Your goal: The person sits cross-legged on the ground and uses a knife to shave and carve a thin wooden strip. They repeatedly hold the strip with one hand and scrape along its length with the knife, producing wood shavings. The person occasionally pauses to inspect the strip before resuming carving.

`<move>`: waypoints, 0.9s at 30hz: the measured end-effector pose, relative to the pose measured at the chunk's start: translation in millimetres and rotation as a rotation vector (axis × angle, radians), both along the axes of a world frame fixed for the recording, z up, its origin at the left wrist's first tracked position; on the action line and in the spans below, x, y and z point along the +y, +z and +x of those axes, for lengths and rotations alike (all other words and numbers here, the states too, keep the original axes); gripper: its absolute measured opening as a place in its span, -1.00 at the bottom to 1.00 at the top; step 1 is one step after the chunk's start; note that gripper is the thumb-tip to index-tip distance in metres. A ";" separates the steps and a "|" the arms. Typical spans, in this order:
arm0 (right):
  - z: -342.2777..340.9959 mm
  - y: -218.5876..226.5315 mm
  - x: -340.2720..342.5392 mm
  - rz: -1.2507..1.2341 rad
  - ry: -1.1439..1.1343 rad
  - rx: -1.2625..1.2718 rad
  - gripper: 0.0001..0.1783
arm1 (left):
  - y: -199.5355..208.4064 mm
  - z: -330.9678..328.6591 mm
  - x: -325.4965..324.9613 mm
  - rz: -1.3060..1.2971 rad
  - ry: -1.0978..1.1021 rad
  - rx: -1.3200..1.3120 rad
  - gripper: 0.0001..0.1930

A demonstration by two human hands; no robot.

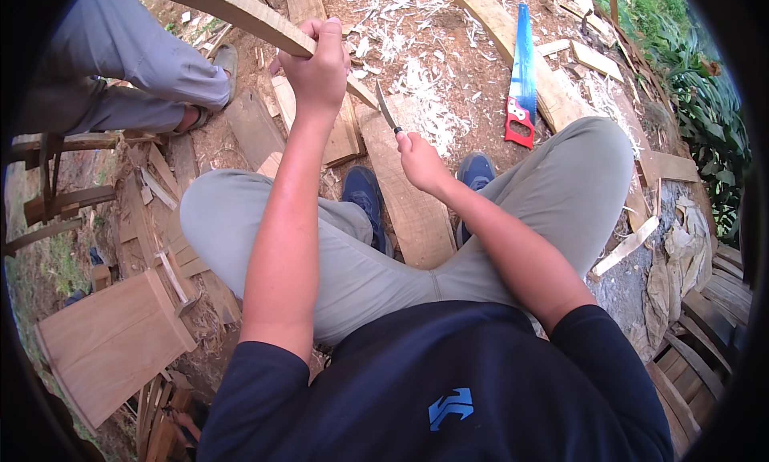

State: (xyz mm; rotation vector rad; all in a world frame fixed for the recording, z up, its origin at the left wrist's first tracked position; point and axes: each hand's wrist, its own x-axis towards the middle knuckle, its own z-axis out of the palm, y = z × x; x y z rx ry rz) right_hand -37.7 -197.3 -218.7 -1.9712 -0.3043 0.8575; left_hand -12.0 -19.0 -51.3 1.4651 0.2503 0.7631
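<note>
Wrapped round a long, narrow wooden strip is my left hand. The strip slants from the upper left down to its lower end, near a wide plank between my feet. In my right hand is a knife with a dark handle and a slim blade pointing up and away. Its blade is close beside the strip's lower end; whether they touch I cannot tell. Pale wood shavings lie scattered on the ground just beyond the knife.
A blue-bladed handsaw with a red handle leans against a thick board at the right. Another person's legs are at the upper left. A hammer and a wooden panel lie at the left, crumpled cloth at the right.
</note>
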 end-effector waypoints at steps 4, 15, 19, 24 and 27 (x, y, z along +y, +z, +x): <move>24.9 42.1 2.4 0.185 -0.141 0.772 -0.58 | 0.7 -4.8 3.6 0.019 0.041 0.005 -0.63; -16.2 19.4 -6.7 -0.232 0.124 -0.225 -0.59 | -3.0 -3.4 3.6 -0.001 0.013 -0.010 -0.67; -13.0 17.6 5.6 -0.051 -0.037 -0.050 -0.53 | -1.8 -0.6 1.6 -0.042 0.017 -0.010 -0.67; -0.6 47.9 12.6 0.234 -0.276 0.007 -0.51 | -2.2 -5.2 3.7 -0.041 0.007 -0.028 -0.67; -2.7 44.7 11.8 0.070 -0.109 -0.276 -0.56 | -1.9 -3.5 3.7 -0.042 0.014 -0.020 -0.66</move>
